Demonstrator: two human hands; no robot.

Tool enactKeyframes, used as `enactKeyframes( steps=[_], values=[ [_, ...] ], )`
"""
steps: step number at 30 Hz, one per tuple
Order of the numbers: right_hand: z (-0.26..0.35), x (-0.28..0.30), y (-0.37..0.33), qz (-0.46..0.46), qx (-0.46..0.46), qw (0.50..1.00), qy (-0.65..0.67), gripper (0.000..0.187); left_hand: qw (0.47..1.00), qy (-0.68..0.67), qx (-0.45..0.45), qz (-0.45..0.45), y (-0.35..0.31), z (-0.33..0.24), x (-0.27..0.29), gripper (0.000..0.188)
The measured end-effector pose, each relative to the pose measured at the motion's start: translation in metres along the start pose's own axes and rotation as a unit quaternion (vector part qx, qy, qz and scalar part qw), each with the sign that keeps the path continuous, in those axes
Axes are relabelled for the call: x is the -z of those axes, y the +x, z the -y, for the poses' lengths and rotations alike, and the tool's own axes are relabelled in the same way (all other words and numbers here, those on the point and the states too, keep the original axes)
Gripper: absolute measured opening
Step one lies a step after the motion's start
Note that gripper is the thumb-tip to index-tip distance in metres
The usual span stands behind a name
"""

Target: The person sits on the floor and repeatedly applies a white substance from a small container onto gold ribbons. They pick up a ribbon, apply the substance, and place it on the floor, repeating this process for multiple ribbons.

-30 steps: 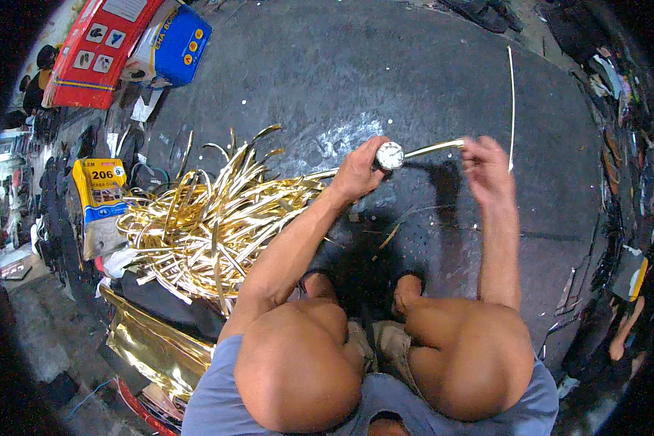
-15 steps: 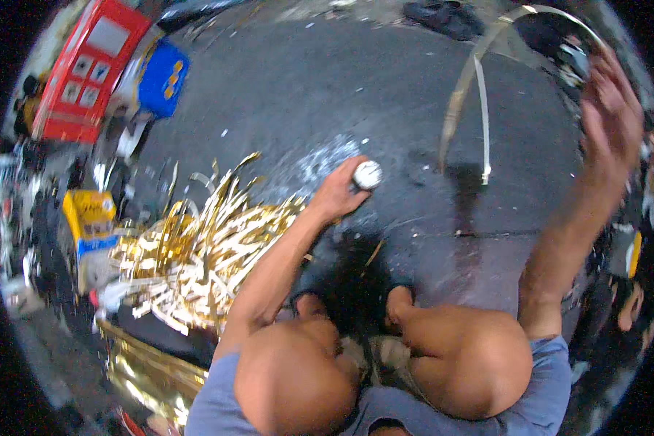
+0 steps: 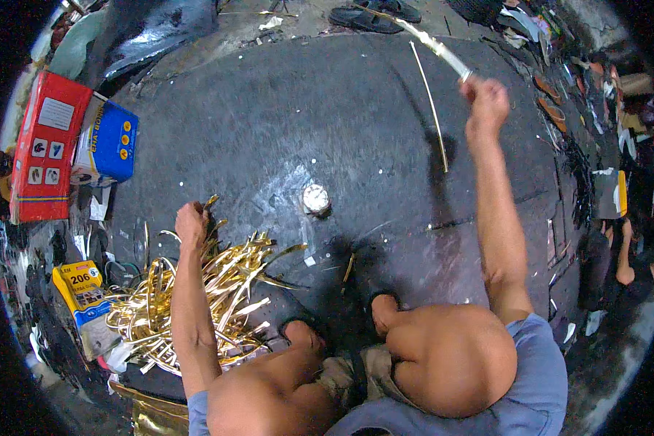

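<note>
Far out at the right, my right hand is closed round one end of a pale, gold-edged strip, which arcs up and left toward the black sandals. A second thin pale strip shows left of that hand; whether it lies on the dark sheet or hangs above it I cannot tell. My left hand has its fingers closed at the far edge of a tangled heap of shiny gold strips, with a gold strip beside the fingertips. A small round thing with a white, crusted top stands on the sheet between my hands.
A red box and a blue-and-white tin stand at the left, above a yellow-and-blue box. Black sandals lie at the far edge of the dark sheet. Scraps and brown sandals litter the right side.
My left hand has let go of the white-topped round thing and moved left to the gold heap. My right hand has swung left, and its strip now points up and left.
</note>
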State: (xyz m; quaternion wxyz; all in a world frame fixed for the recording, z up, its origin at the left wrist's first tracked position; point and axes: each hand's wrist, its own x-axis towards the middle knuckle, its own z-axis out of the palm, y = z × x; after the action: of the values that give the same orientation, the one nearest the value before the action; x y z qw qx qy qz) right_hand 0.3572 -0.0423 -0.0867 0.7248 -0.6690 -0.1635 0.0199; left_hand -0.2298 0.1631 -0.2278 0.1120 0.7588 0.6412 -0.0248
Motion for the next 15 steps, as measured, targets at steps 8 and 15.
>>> enactKeyframes(
  steps=[8, 15],
  values=[
    [-0.193, 0.099, -0.176, 0.003, -0.317, 0.927, -0.201, 0.038, 0.862, -0.191, 0.039, -0.467, 0.003, 0.115, 0.096, 0.023],
    [-0.068, 0.009, -0.258, 0.448, -0.075, 0.844, -0.284, 0.075, 0.828, -0.355, -0.133, -0.412, -0.052, -0.011, 0.213, 0.004]
  ],
)
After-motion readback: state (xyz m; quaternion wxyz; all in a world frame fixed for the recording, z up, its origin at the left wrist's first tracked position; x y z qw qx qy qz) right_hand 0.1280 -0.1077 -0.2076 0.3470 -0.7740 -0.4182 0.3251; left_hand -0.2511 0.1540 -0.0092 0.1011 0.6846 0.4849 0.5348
